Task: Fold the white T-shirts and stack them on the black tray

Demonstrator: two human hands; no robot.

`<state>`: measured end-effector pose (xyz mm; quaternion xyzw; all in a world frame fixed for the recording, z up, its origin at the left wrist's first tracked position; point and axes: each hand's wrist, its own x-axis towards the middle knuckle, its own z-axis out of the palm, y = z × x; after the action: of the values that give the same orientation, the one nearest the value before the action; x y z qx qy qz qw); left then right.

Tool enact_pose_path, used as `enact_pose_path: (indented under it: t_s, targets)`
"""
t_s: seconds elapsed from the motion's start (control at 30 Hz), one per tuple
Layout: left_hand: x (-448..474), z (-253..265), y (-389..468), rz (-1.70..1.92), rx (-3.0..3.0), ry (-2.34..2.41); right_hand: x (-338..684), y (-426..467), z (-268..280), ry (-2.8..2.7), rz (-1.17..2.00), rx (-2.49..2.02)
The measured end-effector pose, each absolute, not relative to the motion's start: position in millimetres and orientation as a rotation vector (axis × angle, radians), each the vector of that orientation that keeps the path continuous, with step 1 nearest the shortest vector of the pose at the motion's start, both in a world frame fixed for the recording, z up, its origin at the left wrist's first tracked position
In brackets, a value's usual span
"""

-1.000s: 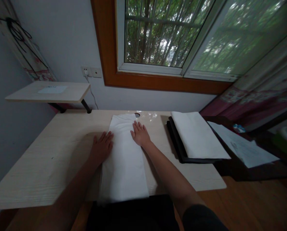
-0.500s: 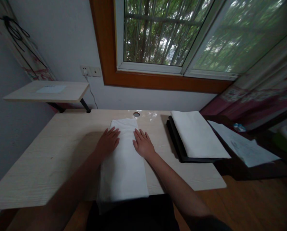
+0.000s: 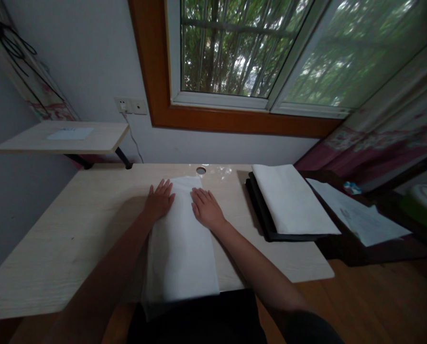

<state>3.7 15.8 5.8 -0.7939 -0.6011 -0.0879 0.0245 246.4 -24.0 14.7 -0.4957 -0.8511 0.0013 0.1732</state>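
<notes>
A long white folded cloth (image 3: pixel 184 253) lies on the pale wooden desk (image 3: pixel 91 229), its near end hanging a little over the front edge. My left hand (image 3: pixel 159 200) rests flat across its left edge near the far end, fingers outstretched. On the right edge lies my right hand (image 3: pixel 206 208), palm down with the fingers extended toward the upper left. Both hands touch the cloth without gripping it. Whether the cloth is a garment, I cannot tell.
Right of the cloth, white folded fabric (image 3: pixel 292 200) tops a black stack (image 3: pixel 261 210). A sheet of paper (image 3: pixel 356 215) lies farther right on a dark surface. A small raised shelf (image 3: pixel 102 136) stands at the back left. Behind the desk is a window (image 3: pixel 231 52).
My right hand has slid slightly left over the cloth, and my left hand has shifted a little left and away from me. The whole view has moved slightly.
</notes>
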Motion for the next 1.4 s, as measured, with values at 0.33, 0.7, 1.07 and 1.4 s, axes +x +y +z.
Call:
enact_pose_path:
  t_s: [0.33, 0.7, 1.07, 1.4]
  targets:
    - [4.2, 6.5, 15.2, -0.265, -2.454, -1.875, 196.7, 47.2, 5.8, -2.628, 0.108, -1.179]
    - [4.2, 7.4, 15.9, -0.234, -2.460, -1.894, 228.2, 81.1, 2.9, -2.605, 0.092, -1.314]
    - [2.7, 6.4, 16.7, -0.222, -2.458, -1.909, 260.3, 87.5, 0.6, -2.454, 0.106, -1.582]
    - [2.1, 3.5, 18.1, -0.242, -2.433, -1.917, 276.4, 42.1, 9.2, -2.293, 0.103, -1.381]
